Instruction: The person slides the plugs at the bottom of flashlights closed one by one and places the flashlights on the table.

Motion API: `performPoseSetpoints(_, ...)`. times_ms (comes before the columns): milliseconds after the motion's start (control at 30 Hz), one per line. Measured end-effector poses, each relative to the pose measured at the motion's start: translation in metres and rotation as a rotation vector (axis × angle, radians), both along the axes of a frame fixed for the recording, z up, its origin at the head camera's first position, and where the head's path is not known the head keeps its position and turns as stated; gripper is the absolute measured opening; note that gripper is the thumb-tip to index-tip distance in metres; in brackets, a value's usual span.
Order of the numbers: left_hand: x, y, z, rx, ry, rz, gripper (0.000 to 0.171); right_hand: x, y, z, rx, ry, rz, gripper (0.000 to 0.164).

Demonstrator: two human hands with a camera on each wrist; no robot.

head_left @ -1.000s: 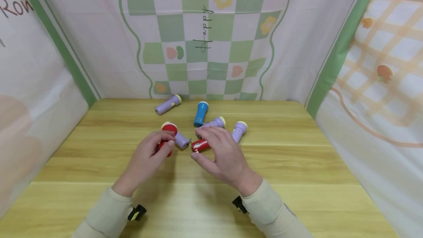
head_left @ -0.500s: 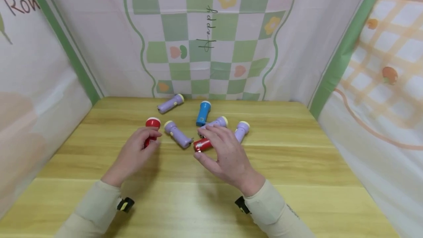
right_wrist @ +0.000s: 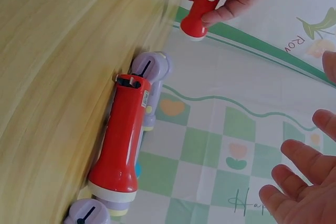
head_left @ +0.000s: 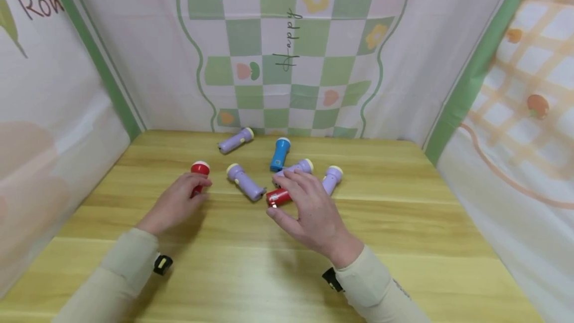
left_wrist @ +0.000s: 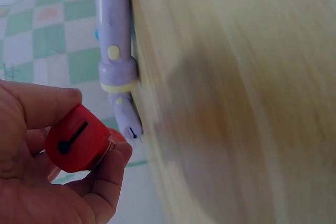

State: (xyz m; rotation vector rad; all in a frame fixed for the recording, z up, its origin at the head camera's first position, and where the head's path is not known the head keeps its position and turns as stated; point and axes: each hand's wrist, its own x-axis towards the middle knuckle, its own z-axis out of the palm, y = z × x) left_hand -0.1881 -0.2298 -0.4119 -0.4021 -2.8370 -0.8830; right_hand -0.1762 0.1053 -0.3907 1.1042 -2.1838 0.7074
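My left hand [head_left: 172, 206] holds a red flashlight [head_left: 200, 168] by its body, with the white-rimmed head pointing away from me. In the left wrist view, thumb and fingers wrap the flashlight's red end [left_wrist: 79, 148], a little above the table. My right hand [head_left: 314, 213] hovers with spread, relaxed fingers over a second red flashlight [right_wrist: 118, 140] lying on the table. The right wrist view shows a gap between those fingers [right_wrist: 299, 184] and that flashlight. Between the hands lies a purple flashlight [head_left: 245, 183], its tail near the second red one.
A purple flashlight [head_left: 296, 167] lies just behind the right hand, and another purple one [head_left: 332, 179] is to its right. Farther back are a blue flashlight [head_left: 280, 154] and a purple one [head_left: 235, 141]. Printed cloth [head_left: 314, 69] hangs along the wooden table's [head_left: 403, 243] back and sides.
My left hand has carried the red flashlight leftward, away from the purple flashlight it overlapped, and tilted it low over the table's left side. My right hand has stayed about where it was.
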Motion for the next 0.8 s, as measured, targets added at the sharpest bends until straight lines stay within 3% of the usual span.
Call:
performPoseSetpoints(300,-0.008,-0.014,-0.008,-0.06,-0.024,-0.048,0.028,0.0,0.0,-0.002,0.02,-0.019,-0.004,0.061)
performPoseSetpoints(567,-0.012,-0.021,-0.016,-0.118,-0.084,-0.03,0.03,-0.001,-0.003,-0.004,0.02,-0.003,0.004,0.061)
performPoseSetpoints(800,-0.013,-0.025,-0.024,-0.174,-0.017,-0.062,0.029,-0.003,-0.004,-0.005,0.02,0.011,0.006,0.062)
